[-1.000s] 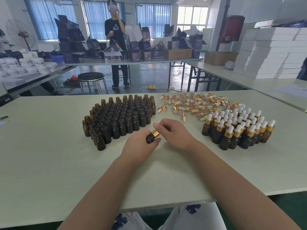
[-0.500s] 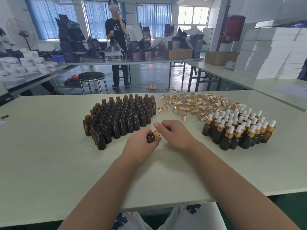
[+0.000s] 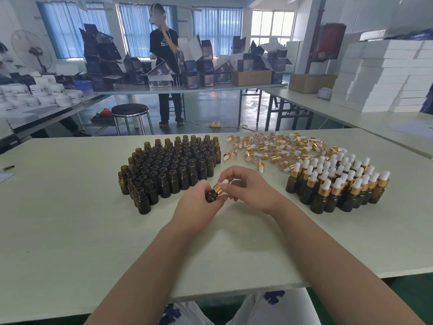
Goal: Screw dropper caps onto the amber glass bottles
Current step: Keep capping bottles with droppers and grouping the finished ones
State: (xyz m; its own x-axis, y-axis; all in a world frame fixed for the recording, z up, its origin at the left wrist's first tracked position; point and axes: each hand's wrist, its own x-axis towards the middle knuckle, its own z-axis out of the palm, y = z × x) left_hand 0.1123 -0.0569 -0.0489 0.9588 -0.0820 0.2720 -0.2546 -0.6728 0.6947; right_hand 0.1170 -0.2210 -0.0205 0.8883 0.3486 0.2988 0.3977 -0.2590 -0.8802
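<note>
1. Bottle status: one amber bottle [image 3: 211, 195] held off the table [image 3: 70, 219], tilted w/ neck pointing up-right, roughly mid-table between the two bottle groups.
2. L hand [image 3: 199, 205]: fingers + thumb curled round the bottle body, gripping it.
3. R hand [image 3: 254, 188]: thumb + index curled, pinching the dropper cap [image 3: 219, 188] that sits on the bottle neck. Gold collar is against the neck and the white bulb pokes out between the fingertips. Can't tell how far it's threaded.
4. Uncapped bottles [image 3: 173, 165]: dense upright block left of the hands, nearest ones just beside L hand.
5. Loose caps [image 3: 269, 148]: scattered pile lying flat on the far side of the table, right of the uncapped block.
6. Capped bottles [image 3: 337, 184]: upright cluster right of R hand, apart from it, back row next to the loose-cap pile.
7. Bkgd: person [image 3: 167, 73] standing at a far table [image 3: 210, 88] loaded w/ dark cartons [image 3: 103, 55]; stool [image 3: 130, 111] nearer; white boxes [image 3: 386, 73] stacked far right.
</note>
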